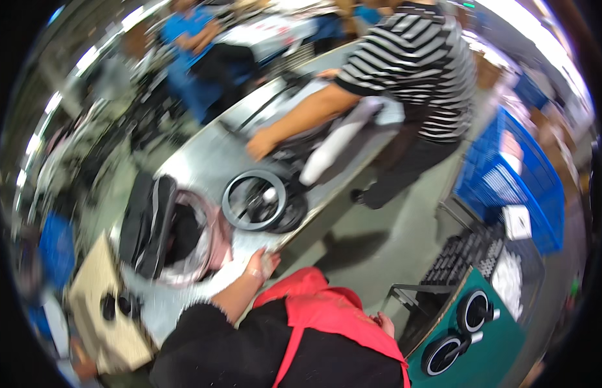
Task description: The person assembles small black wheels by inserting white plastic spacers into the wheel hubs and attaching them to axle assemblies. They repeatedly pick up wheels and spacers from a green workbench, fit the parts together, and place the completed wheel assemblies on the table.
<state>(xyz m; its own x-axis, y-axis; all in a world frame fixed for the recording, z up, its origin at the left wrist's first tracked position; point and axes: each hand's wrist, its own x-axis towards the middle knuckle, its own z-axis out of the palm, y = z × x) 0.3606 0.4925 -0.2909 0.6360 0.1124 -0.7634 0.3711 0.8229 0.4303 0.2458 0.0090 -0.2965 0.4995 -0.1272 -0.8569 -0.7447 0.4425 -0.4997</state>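
My left hand point(265, 264) is at the near edge of the metal-topped table point(197, 155), fingers apart and nothing visible in it. It is close to a pink and black fabric piece point(217, 239) with a padded black panel point(146, 226). Just beyond the hand, a large wheel with a grey rim point(226, 200) lies on the table among dark parts. My right hand point(382, 321) hangs beside my red apron, mostly hidden, its fingers too unclear to read. Two black wheels with white rings point(474, 310) lie on the green board near it.
Across the table, a person in a striped shirt point(411, 71) reaches over a frame with a pale tube point(333, 149). Blue crates point(534, 187) and black racks point(462, 255) stand on the right. A cardboard box point(100, 310) is at left; another person in blue point(188, 32) sits behind.
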